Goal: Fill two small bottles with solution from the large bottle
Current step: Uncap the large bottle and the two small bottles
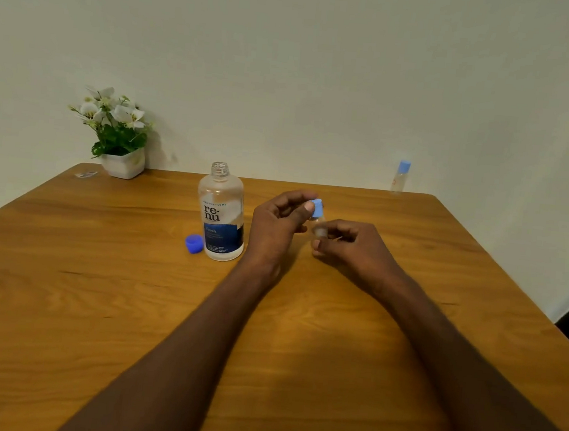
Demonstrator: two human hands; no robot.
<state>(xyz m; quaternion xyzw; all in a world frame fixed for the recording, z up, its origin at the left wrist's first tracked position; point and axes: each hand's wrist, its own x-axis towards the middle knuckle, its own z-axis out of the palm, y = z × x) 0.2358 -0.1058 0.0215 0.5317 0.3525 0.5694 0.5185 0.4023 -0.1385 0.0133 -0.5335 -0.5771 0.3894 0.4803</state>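
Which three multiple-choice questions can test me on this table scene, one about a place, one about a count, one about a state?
1. Where does the loose blue cap lie?
A. left of the large bottle
B. beside the flower pot
C. on the far small bottle

2. How many small bottles show?
A. one
B. two
C. three

3. The large bottle is:
A. capped
B. tipped over
C. open and upright

Key: 1 A, the cap sits at the bottle's base. 2 B, one small bottle in both hands' grip, another at the table's far edge. 3 C, its bare neck stands uncovered.
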